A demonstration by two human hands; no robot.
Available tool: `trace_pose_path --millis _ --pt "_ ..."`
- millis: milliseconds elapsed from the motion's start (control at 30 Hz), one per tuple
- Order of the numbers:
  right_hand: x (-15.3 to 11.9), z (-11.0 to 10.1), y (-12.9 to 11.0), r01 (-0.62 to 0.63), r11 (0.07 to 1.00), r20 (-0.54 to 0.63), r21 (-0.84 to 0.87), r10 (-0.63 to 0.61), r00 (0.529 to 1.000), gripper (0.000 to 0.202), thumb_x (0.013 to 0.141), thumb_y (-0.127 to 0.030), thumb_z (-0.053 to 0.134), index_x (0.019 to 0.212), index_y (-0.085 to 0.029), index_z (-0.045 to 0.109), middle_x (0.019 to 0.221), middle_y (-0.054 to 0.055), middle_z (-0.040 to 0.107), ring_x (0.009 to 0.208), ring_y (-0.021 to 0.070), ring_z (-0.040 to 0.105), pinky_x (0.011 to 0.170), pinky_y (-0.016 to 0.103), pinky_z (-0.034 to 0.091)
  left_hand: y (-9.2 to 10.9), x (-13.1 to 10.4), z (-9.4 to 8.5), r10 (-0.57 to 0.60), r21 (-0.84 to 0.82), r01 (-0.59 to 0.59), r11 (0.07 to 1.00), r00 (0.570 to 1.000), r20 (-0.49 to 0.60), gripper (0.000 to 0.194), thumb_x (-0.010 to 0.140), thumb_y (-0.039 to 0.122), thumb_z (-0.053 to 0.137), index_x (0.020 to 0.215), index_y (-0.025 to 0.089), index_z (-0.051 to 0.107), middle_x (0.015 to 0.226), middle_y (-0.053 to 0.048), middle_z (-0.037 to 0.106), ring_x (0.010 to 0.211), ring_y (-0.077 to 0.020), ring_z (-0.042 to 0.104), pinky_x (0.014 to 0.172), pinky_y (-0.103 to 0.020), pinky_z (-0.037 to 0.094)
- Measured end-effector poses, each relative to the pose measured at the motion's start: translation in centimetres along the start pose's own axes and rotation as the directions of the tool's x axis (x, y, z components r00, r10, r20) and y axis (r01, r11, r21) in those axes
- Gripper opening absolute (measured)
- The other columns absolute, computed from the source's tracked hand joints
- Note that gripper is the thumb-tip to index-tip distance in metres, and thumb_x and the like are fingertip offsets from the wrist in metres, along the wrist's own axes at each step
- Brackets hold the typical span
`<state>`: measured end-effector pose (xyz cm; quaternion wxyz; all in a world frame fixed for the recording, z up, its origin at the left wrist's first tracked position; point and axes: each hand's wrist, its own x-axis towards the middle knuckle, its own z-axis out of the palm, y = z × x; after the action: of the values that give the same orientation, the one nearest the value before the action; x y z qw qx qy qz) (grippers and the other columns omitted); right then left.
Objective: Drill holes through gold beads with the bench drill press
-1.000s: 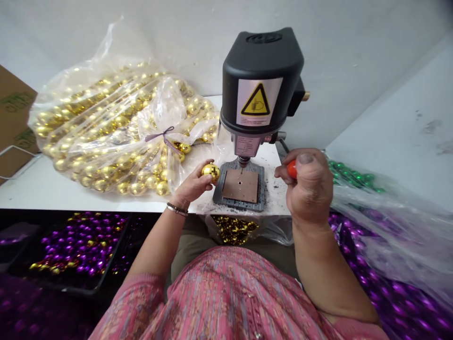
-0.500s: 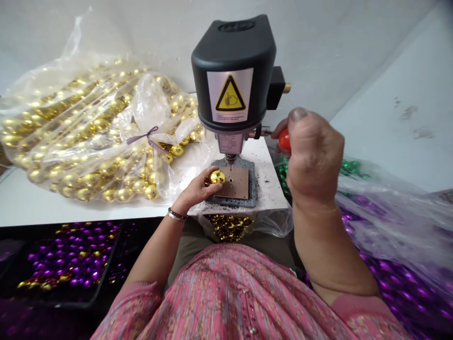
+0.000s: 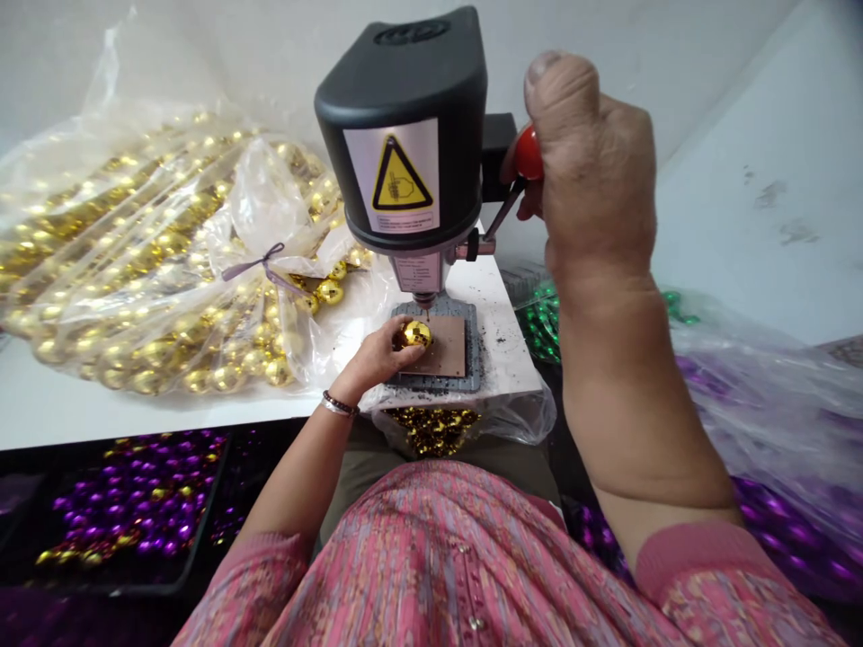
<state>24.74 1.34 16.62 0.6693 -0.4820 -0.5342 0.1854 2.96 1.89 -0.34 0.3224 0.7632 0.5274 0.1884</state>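
Note:
A shiny gold mirrored ball [image 3: 417,334] is pinched in my left hand [image 3: 383,358], over the brown plate [image 3: 449,350] on the grey base of a small drill press [image 3: 404,117]. The ball sits beneath the drill bit [image 3: 427,313]; whether the tip touches it I cannot tell. My right hand [image 3: 593,171] is closed round the red knob [image 3: 529,153] of the feed lever, raised at the right of the machine's black head. That hand hides part of the knob.
A tied clear bag of gold balls [image 3: 148,270] covers the table's left side. Below it sits a black tray [image 3: 182,562] of purple and gold beads. Gold beads [image 3: 435,431] hang in plastic at the front edge. Green beads [image 3: 539,323] and bagged purple beads [image 3: 788,530] lie at right.
My right hand has risen with the red knob, and the lever now slants upward. The gold ball has shifted slightly under the bit in my left hand. The view has also moved a little.

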Motion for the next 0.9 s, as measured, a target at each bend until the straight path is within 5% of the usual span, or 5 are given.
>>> trace_pose_path --millis 333,533,900 --pt "0.4 0.0 0.5 0.012 1.000 0.008 0.019 -0.012 1.000 0.059 0.086 -0.067 0.048 0.056 -0.017 0.037 0.057 -0.004 0.034 0.059 0.0034 0.035 0.059 0.022 0.031 1.7 1.8 0.1 0.078 0.163 -0.087 0.983 0.995 0.062 0.049 0.077 0.033 0.070 0.122 0.016 0.068 0.100 -0.005 0.074 0.087 -0.0191 0.066 0.082 -0.028 0.052" --pt "-0.2 -0.5 -0.4 -0.037 0.999 0.082 0.007 0.036 0.996 0.046 0.089 -0.055 0.049 0.064 -0.016 0.050 0.059 -0.005 0.041 0.058 0.0041 0.038 0.060 0.022 0.033 1.5 3.1 0.9 0.069 0.085 -0.077 0.993 0.994 0.089 0.059 0.070 0.027 0.077 0.127 0.015 0.068 0.118 -0.011 0.071 0.104 -0.0237 0.067 0.096 -0.034 0.052" --pt "-7.9 -3.4 0.7 -0.023 0.990 0.276 -0.137 0.061 0.959 0.020 0.089 -0.031 0.050 0.074 -0.021 0.057 0.065 -0.005 0.050 0.062 0.0058 0.044 0.058 0.022 0.035 0.5 2.7 1.6 0.098 -0.055 -0.096 0.994 0.994 0.044 0.058 0.069 0.028 0.079 0.125 0.017 0.068 0.114 -0.008 0.074 0.104 -0.0241 0.067 0.096 -0.036 0.052"
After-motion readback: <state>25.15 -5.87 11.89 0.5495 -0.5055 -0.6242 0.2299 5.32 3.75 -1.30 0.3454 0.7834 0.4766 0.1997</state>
